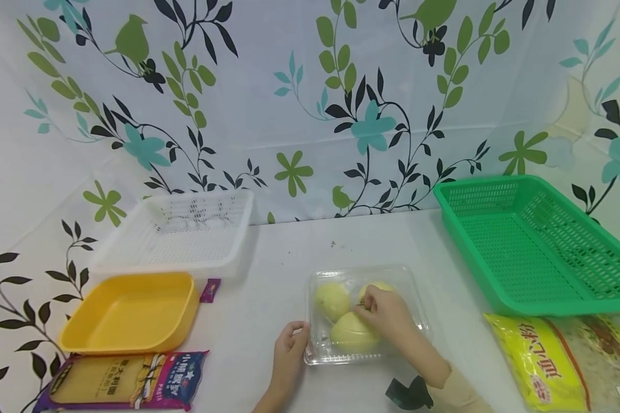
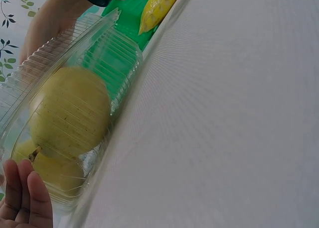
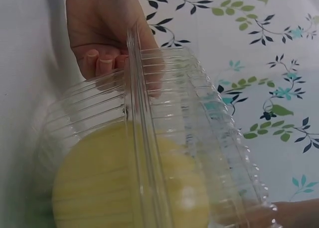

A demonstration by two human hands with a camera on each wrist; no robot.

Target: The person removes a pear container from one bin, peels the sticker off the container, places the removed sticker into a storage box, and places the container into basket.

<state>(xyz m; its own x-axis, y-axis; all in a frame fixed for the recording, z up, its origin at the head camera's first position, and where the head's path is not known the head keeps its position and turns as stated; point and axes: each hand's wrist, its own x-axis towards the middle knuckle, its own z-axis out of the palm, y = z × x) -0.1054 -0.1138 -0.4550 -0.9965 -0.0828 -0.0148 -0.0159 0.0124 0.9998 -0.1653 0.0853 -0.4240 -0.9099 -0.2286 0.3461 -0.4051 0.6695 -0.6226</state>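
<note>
A clear plastic clamshell box [image 1: 317, 358] with a ribbed lid sits on the white table in the head view. Through the plastic show three yellow-green pears [image 1: 355, 332], one partly covered by a hand; a stem is visible on the pear [image 2: 70, 111] in the left wrist view. My left hand [image 1: 288, 350] holds the box's left edge, its thumb at the lid side and its fingers below the rim in the right wrist view. Above the box, my right hand [image 1: 387, 315] has thumb and forefinger together near the lid; whether they pinch anything is hidden.
On the left are a white basket [image 1: 227, 267], a yellow tray [image 1: 178, 321], a small purple packet [image 1: 210, 290] and a pasta bag [image 1: 129, 378]. A green basket [image 1: 475, 264] and a yellow-and-clear food bag [image 1: 537, 355] lie on the right. Patterned cloth hangs behind.
</note>
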